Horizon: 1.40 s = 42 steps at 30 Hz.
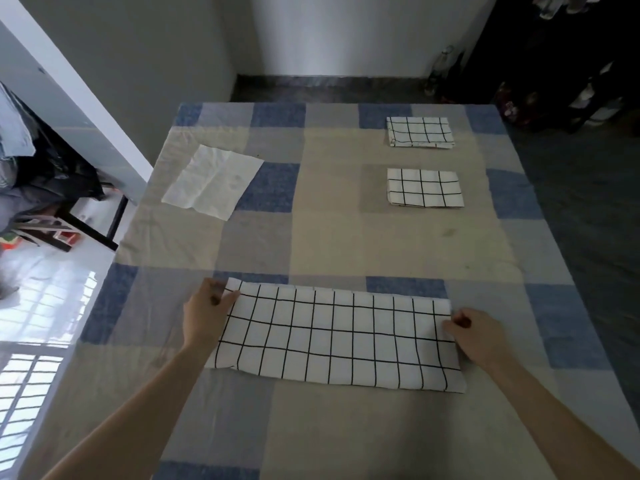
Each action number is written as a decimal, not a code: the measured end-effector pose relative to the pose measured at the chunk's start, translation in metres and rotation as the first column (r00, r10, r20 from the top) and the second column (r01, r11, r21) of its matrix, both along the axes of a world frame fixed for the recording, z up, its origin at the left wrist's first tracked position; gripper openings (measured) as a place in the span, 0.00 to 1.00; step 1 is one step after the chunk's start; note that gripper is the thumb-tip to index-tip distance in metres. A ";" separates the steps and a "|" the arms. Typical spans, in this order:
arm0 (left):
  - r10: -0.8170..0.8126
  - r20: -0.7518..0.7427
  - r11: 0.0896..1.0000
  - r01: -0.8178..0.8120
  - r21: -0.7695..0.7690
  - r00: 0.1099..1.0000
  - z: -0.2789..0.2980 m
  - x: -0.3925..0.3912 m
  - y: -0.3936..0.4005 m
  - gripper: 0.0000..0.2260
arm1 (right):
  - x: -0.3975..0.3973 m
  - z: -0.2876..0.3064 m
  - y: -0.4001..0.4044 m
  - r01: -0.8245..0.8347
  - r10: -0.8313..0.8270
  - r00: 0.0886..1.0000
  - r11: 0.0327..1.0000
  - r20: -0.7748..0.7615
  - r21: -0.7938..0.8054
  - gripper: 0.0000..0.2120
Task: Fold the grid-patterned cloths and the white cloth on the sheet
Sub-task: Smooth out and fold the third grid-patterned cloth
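A long grid-patterned cloth (336,337), folded into a wide strip, lies across the near part of the checked sheet (329,237). My left hand (206,313) pinches its far left corner. My right hand (476,336) pinches its right edge near the far corner. Two smaller folded grid cloths lie at the far right: one in the middle (424,187), one further back (419,132). A white cloth (213,181) lies spread flat and slightly creased at the far left.
The sheet covers a bed whose left edge drops to a pale tiled floor. A dark chair with clothes (52,188) stands at the left. Dark shelves (568,64) and a bottle (438,71) stand at the far right.
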<state>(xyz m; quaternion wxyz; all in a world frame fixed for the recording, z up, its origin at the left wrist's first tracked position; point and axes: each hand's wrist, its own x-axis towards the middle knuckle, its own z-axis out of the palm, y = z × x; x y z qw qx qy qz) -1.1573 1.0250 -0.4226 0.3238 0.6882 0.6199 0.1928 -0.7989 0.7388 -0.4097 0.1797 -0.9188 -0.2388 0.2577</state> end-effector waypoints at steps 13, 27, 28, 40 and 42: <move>-0.026 0.005 0.999 0.026 0.036 1.000 -0.008 -0.002 0.004 0.09 | 0.000 -0.001 0.005 0.044 -0.044 0.999 0.999 -0.013 0.010 0.11; -0.173 -0.133 0.937 0.205 0.284 0.976 0.011 0.025 -0.028 0.12 | -0.004 -0.008 0.004 0.080 -0.080 0.997 0.996 -0.015 0.028 0.11; -0.265 -0.153 0.900 0.301 0.316 0.952 0.017 0.034 -0.046 0.12 | -0.005 -0.009 0.004 0.080 -0.080 0.997 0.996 -0.012 0.028 0.11; -0.755 -0.476 0.519 0.855 -0.013 0.451 -0.022 0.069 -0.140 0.24 | -0.003 -0.006 0.006 0.085 -0.084 0.995 0.996 -0.050 0.025 0.11; -0.757 -0.494 0.506 0.862 -0.026 0.429 -0.023 0.064 -0.136 0.24 | -0.004 -0.004 0.006 0.079 -0.078 0.996 0.997 -0.045 0.017 0.12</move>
